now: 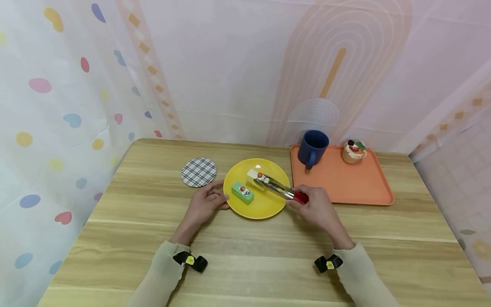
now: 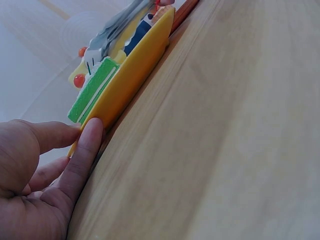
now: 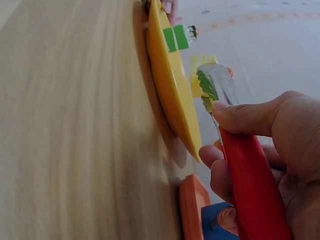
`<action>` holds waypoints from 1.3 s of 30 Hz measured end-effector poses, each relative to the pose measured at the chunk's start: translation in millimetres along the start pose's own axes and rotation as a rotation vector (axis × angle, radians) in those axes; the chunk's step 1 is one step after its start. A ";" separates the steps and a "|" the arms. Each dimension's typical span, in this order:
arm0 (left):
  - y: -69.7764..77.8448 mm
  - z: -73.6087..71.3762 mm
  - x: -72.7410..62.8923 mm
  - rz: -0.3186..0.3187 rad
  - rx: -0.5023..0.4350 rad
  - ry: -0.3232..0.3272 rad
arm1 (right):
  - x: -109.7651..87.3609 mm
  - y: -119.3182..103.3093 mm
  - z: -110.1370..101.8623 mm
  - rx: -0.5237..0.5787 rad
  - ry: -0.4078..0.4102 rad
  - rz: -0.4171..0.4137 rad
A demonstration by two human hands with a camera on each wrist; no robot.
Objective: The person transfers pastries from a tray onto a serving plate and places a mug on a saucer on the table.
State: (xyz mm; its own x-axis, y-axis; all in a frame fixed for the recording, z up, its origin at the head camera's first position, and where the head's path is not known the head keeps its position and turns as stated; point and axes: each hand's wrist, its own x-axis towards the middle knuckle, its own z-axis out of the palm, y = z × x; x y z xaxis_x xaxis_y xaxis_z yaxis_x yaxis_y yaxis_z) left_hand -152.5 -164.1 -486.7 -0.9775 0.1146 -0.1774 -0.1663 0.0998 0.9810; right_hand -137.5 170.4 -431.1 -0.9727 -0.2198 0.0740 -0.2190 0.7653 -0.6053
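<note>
My left hand (image 1: 204, 204) pinches the left rim of a yellow plate (image 1: 262, 209) between thumb and fingers. On the plate's left part lies a green cake slice (image 1: 239, 192), topped with an orange-red berry and white cream. My right hand (image 1: 317, 207) grips the red handle (image 3: 255, 185) of metal tongs (image 1: 279, 187), which reach in over the plate from the right. Between the tong tips is a pale yellow cake slice (image 3: 195, 82) with a similar berry on top. In the right wrist view this slice stands off the plate's surface.
Right of the plate is an orange tray (image 1: 337, 187) bearing a dark blue mug (image 1: 309, 149) and a cupcake (image 1: 353, 152) with fruit on top. A round checked coaster (image 1: 198, 172) lies to the plate's left. Patterned cloth hangs behind the wooden table (image 1: 253, 260).
</note>
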 end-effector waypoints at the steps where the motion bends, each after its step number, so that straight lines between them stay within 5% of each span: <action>1: 0.1 -0.1 -0.2 -0.001 -0.001 0.000 | 0.0 -0.3 1.2 0.001 -0.004 -0.006; 39: 2.5 0.7 -0.8 0.012 0.012 0.005 | -2.2 -9.9 15.0 -0.047 -0.048 0.042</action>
State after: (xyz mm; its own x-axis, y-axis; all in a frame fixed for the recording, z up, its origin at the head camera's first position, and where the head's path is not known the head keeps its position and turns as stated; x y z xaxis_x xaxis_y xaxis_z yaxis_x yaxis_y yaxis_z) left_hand -152.0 -163.3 -484.2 -0.9801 0.1106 -0.1649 -0.1528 0.1104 0.9821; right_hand -132.0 154.2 -437.1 -0.9767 -0.2143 0.0107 -0.1821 0.8018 -0.5692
